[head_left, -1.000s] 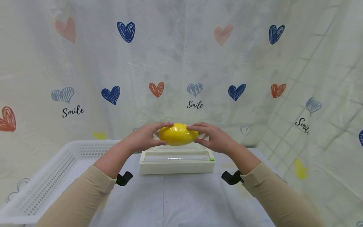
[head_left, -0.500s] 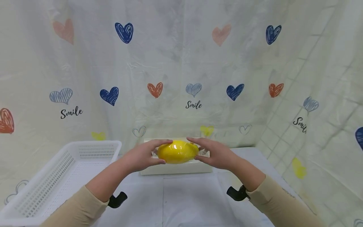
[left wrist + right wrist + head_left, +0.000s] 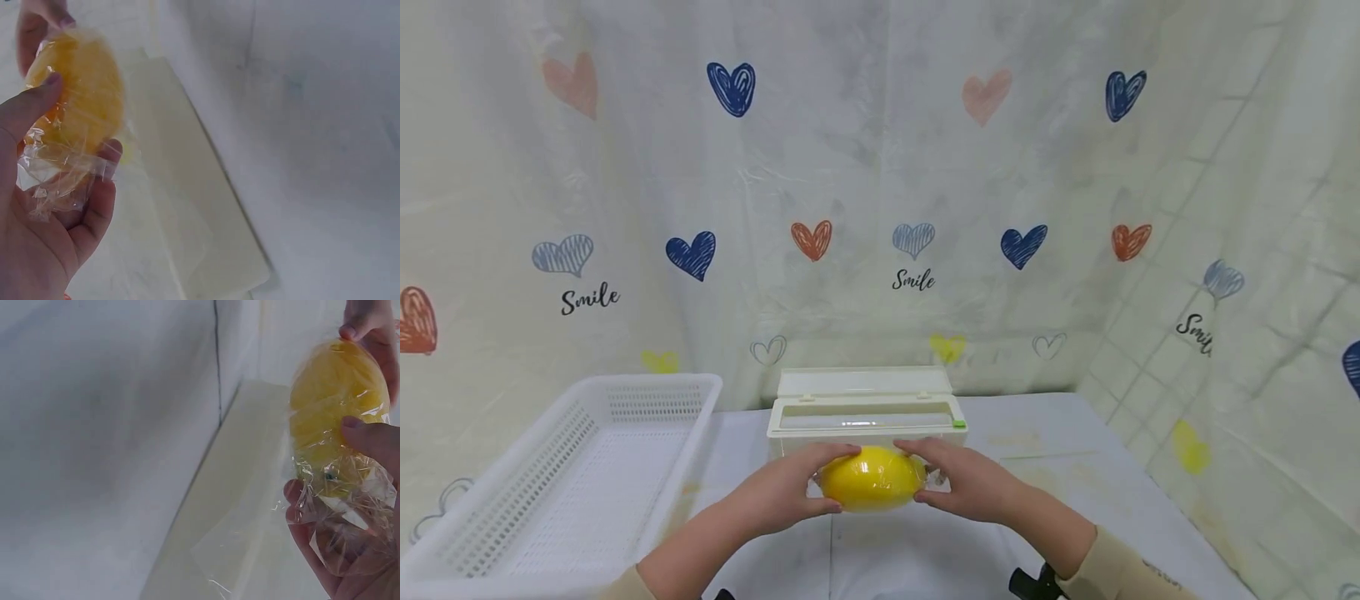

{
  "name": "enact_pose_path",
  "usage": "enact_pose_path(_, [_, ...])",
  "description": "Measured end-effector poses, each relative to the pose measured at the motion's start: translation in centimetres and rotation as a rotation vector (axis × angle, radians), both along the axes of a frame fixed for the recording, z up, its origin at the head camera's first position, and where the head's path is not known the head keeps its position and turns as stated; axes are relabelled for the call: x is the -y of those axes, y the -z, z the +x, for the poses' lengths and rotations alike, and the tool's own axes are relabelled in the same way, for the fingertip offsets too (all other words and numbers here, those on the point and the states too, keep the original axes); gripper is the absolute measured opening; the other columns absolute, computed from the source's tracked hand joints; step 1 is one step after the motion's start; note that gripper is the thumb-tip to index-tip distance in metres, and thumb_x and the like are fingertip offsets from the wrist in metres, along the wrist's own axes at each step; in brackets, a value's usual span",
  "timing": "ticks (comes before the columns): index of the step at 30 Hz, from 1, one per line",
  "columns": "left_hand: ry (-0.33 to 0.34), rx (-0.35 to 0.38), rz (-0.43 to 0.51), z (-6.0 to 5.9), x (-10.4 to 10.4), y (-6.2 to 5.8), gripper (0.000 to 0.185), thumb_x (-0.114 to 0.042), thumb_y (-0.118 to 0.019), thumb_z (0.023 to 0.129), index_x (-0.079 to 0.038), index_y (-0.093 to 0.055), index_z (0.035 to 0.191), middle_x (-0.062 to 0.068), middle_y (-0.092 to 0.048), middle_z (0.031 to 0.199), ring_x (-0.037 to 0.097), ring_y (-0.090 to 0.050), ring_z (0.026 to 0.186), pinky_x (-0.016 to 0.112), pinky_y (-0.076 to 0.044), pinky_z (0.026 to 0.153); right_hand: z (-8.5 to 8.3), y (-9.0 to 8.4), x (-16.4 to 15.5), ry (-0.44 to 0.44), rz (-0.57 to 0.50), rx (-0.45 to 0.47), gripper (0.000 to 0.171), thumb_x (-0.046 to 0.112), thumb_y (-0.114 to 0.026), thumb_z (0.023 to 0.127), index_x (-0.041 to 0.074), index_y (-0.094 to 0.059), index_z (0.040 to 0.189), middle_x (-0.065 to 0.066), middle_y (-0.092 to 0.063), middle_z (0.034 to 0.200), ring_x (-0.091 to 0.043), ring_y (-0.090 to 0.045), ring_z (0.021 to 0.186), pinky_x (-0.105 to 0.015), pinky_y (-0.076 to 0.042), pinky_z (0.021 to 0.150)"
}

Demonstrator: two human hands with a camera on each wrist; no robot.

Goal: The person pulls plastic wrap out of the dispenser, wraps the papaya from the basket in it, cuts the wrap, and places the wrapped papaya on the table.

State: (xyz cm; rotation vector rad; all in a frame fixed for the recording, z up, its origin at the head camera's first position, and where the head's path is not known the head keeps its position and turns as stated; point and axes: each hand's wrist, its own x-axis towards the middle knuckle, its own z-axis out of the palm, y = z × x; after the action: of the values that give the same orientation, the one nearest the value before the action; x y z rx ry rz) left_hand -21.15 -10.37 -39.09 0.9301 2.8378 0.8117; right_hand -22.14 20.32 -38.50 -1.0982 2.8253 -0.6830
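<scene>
My left hand (image 3: 790, 485) and right hand (image 3: 973, 485) pinch lemon-shaped yellow fruit (image 3: 872, 479) at opposite ends — probably light, firm; loose cling film (image 3: 50, 178) may slip — best gripped through body.

Pale box (image 3: 865, 432) partly hidden behind yellow fruit (image 3: 874, 480), basket (image 3: 606, 487) cropped

Your head view faces twelve o'clock, downward; your closer wrist views share the yellow object (image 3: 872, 479), at ten o'clock in the left, two in the right.

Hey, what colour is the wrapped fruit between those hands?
The fruit is bright yellow, clearest in the head view.
</scene>
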Motion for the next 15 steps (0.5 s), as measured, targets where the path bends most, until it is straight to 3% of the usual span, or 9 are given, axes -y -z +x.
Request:
enact_pose_path(7, [-0.024,-0.005,-0.044,-0.5,-0.3,3.8,0.074,-0.033,-0.081,0.082,-0.037,-0.043,0.146,-0.007,-0.05,0.145,0.021,-0.052,0.128,0.047,-0.046,0.103,-0.1,2.8,0.7,0.014,0.076,-0.009,0.058,0.032,-0.075,0.09,0.028,-0.051,0.142,0.002,-0.051,0.14,-0.013,-0.061,0.107,-0.031,-0.055,0.088])
enact_pose_path(15, [-0.07,0.056,-0.071,-1.9,-0.4,6.3,0.074,-0.031,-0.082,0.082,-0.036,-0.043,0.145,-0.006,-0.047,0.148,0.022,-0.051,0.13,0.047,-0.045,0.103,-1.0,5.0,1.3,0.039,0.121,0.021,0.057,0.029,-0.075,0.09,0.027,-0.051,0.141,-0.003,-0.049,0.143,-0.019,-0.061,0.11,-0.035,-0.056,0.088])
